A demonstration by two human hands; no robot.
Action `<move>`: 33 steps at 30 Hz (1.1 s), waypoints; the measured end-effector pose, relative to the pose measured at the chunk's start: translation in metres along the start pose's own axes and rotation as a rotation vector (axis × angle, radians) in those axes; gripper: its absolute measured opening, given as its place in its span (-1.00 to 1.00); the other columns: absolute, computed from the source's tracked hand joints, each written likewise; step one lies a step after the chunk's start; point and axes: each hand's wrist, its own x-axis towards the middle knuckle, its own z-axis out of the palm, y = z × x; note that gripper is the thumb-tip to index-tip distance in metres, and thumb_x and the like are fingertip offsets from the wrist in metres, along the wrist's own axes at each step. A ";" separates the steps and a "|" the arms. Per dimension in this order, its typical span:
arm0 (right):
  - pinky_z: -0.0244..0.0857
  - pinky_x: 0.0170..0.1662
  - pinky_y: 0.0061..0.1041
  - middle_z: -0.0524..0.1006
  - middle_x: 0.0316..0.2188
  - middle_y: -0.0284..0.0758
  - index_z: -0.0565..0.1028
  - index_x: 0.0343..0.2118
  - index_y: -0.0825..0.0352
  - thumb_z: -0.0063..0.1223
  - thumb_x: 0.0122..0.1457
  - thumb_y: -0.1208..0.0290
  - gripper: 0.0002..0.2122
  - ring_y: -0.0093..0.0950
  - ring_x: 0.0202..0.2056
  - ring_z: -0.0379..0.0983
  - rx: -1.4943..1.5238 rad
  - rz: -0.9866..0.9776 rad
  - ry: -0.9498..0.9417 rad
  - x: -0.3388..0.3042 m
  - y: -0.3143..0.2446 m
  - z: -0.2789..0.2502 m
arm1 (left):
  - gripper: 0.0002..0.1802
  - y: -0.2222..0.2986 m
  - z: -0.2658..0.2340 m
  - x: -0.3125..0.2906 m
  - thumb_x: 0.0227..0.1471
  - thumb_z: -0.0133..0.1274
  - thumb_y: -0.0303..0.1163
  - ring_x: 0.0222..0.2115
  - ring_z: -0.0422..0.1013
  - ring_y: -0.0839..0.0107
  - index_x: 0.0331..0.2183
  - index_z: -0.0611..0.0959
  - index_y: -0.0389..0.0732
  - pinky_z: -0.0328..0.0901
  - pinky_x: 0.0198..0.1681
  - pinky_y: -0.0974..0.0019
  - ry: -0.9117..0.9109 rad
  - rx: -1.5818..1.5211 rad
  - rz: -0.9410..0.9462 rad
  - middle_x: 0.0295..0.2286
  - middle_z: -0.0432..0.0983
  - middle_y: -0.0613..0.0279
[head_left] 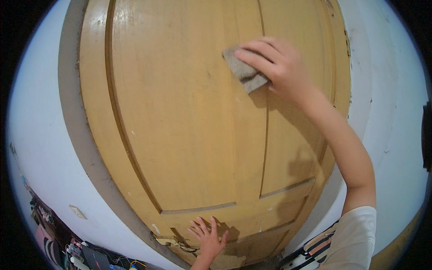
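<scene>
A yellowish wooden door (180,112) with recessed panels fills the middle of the head view. High on it, my right hand (281,63) grips a folded grey cloth (243,67) and holds it against the upper panel area, near the vertical groove. The hand is slightly blurred. Lower down, my left hand (209,238) lies with fingers spread against the door's middle rail, holding nothing. Just left of it is the brass-coloured door handle and lock plate (168,240).
A grey door frame (74,90) borders the door at left, with a white wall and a wall switch (78,211) beyond. Cables and assorted items crowd the lower left around a dark flat object (96,258). A striped item (319,243) stands low at right.
</scene>
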 end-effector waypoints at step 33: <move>0.37 0.08 -0.29 0.53 -0.04 -0.34 0.53 -0.08 0.22 0.18 -0.13 0.60 -0.56 -0.25 0.05 0.42 0.091 -0.003 -0.029 0.026 -0.017 0.016 | -0.08 -0.005 0.008 0.003 0.16 0.05 0.05 0.23 -0.43 -0.77 0.32 0.10 -0.29 -0.32 0.18 -0.66 0.085 -0.010 0.046 0.27 -0.39 -0.65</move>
